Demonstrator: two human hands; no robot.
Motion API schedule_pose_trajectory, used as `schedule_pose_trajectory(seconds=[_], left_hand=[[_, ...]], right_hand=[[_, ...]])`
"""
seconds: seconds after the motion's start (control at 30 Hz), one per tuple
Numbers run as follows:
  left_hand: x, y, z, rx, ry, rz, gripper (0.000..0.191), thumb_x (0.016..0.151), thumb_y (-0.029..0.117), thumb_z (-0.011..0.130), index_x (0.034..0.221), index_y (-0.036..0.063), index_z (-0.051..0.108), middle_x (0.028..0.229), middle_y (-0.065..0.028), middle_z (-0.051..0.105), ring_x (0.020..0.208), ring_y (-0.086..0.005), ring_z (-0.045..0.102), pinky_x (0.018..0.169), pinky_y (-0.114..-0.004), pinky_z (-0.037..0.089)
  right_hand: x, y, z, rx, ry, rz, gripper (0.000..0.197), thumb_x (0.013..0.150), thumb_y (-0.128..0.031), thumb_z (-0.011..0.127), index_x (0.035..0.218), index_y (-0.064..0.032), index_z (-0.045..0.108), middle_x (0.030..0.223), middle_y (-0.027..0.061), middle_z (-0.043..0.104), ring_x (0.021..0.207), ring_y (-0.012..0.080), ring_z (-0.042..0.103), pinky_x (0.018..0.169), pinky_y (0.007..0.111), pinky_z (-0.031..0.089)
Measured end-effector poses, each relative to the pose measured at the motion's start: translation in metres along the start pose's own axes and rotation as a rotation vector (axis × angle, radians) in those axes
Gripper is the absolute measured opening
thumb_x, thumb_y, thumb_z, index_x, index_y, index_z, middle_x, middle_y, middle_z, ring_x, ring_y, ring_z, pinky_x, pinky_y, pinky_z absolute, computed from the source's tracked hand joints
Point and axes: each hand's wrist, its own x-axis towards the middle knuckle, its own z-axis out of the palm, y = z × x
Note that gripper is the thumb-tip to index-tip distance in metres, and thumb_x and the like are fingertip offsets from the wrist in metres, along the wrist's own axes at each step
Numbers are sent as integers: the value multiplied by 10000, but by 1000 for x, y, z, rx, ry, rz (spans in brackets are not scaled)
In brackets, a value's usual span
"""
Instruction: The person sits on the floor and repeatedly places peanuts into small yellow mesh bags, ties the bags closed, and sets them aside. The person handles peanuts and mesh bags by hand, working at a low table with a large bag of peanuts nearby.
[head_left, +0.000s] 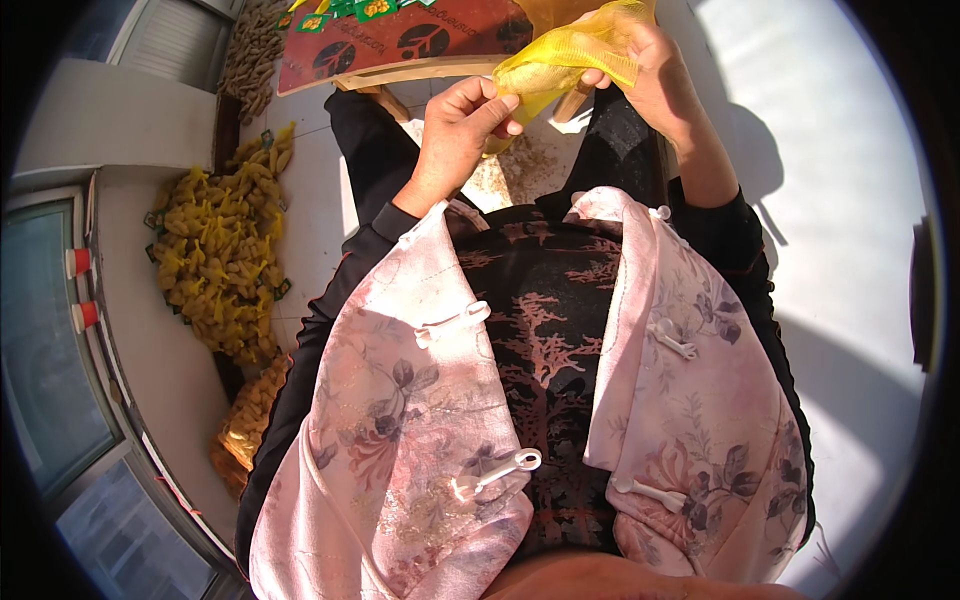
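Observation:
A yellow mesh net bag (570, 60) with a pale tan tuber-like piece (534, 75) inside is stretched between my two hands, just past my knees. My left hand (465, 131) pinches the bag's near left edge between thumb and fingers. On the far right side my right hand (660, 79) grips the gathered mesh, its fingers partly covered by the netting. Below them a loose part of the mesh hangs down over the floor. Just beyond is a low red table top (405, 45) with dark printing, bearing several small green picture tags (375, 9).
On the floor at left lies a heap of filled yellow net bags (221, 247) with green tags. Beyond it is a pile of loose tan tubers (253, 56); nearer stands a sack of similar pieces (251, 427). Two red-and-white cups (79, 262) sit along the window frame.

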Motion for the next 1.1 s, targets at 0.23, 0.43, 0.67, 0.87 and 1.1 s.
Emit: schedule_pose_trajectory(seconds=[0.23, 0.43, 0.67, 0.87, 1.1], left_hand=[[-6, 9, -5, -103, 159, 59, 94, 944, 84, 587, 897, 9, 619, 840, -58, 658, 760, -162, 663, 782, -297, 534], [-6, 1, -16, 35, -1, 43, 81, 937, 109, 612, 932, 31, 632, 826, -15, 642, 713, -95, 590, 688, -243, 476], [-8, 3, -10, 189, -43, 70, 140, 939, 147, 649, 977, 14, 668, 761, 43, 593, 669, -27, 498, 619, -191, 412], [-9, -4, -6, 286, 78, 307, 157, 952, 126, 624, 919, -22, 662, 759, -2, 609, 677, -66, 532, 626, -214, 442], [-3, -7, -11, 508, 105, 434, 136, 918, 134, 661, 897, 0, 679, 797, -53, 637, 755, -140, 570, 679, -271, 462]], right_hand=[[-7, -17, -3, -54, -22, 70, 234, 952, -164, 614, 1134, -18, 598, 1015, 32, 645, 875, 96, 601, 709, 234, 472], [-17, -20, 11, -243, -117, 62, 268, 947, -139, 621, 1177, -7, 580, 1039, 39, 632, 876, 89, 595, 696, 226, 474], [-13, 1, 22, -577, -140, -19, 219, 957, -92, 592, 1151, 8, 573, 1024, 38, 606, 896, 98, 610, 702, 219, 510], [-17, -13, 33, -291, -27, -92, 356, 962, -345, 547, 1058, -2, 558, 951, 106, 648, 809, 162, 644, 652, 269, 532], [-5, -32, 37, 95, -153, 62, 616, 955, -580, 470, 1090, 17, 537, 859, 117, 657, 806, 171, 640, 670, 275, 513]])
